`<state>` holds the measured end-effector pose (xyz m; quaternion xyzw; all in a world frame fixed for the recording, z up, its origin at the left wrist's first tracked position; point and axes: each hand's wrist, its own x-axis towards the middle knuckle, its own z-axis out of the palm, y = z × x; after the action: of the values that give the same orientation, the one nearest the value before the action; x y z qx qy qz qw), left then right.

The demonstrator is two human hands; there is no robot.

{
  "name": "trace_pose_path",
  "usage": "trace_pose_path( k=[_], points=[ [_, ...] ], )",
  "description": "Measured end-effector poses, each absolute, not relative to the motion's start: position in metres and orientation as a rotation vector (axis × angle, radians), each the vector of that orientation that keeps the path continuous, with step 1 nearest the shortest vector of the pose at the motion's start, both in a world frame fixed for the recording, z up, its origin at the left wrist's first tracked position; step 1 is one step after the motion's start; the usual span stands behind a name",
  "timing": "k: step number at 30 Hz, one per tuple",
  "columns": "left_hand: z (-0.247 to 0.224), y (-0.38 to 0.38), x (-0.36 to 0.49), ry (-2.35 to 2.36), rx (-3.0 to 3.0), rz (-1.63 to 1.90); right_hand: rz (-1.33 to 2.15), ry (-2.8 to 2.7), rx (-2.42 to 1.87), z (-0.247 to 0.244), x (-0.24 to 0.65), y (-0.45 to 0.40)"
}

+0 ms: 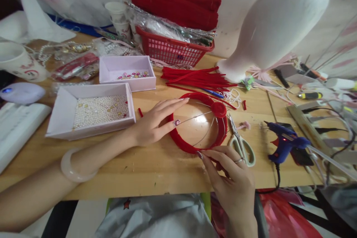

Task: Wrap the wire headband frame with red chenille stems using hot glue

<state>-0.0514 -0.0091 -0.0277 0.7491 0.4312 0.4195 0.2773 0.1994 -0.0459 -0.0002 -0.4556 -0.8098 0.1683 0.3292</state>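
A red fuzzy hoop (222, 134) lies on the table, with thin wires crossing its middle and a red coiled rosette (218, 109) at its upper right. My left hand (152, 122) holds the hoop's left side, its fingers stretched over the rim and the thumb reaching just inside. At the bottom edge of the hoop, my right hand (230, 173) pinches the red rim between thumb and fingertips. Scissors (238, 143) with pale handles rest beside the hoop, close to my right hand. Behind the hoop is a bundle of red pipe cleaners (192, 78).
A box of pearl beads (97, 111) and a box of gems (126, 74) stand left. A blue glue gun (284, 141) and a power strip (309, 122) are at right. At the back are a red basket (173, 48) and a white foam head (276, 26).
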Motion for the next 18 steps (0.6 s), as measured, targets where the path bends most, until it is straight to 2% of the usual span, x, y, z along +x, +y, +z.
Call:
trace_pose_path(
  k=[7, 18],
  points=[
    [-0.019, -0.01, -0.051, 1.205, 2.003, 1.066, 0.333, -2.155, -1.195, 0.008, 0.197, -0.046],
    [-0.033, -0.006, -0.05, 1.129, 2.002, 1.14, 0.22, -2.222, -1.17, 0.012, 0.194, -0.045]
  ],
)
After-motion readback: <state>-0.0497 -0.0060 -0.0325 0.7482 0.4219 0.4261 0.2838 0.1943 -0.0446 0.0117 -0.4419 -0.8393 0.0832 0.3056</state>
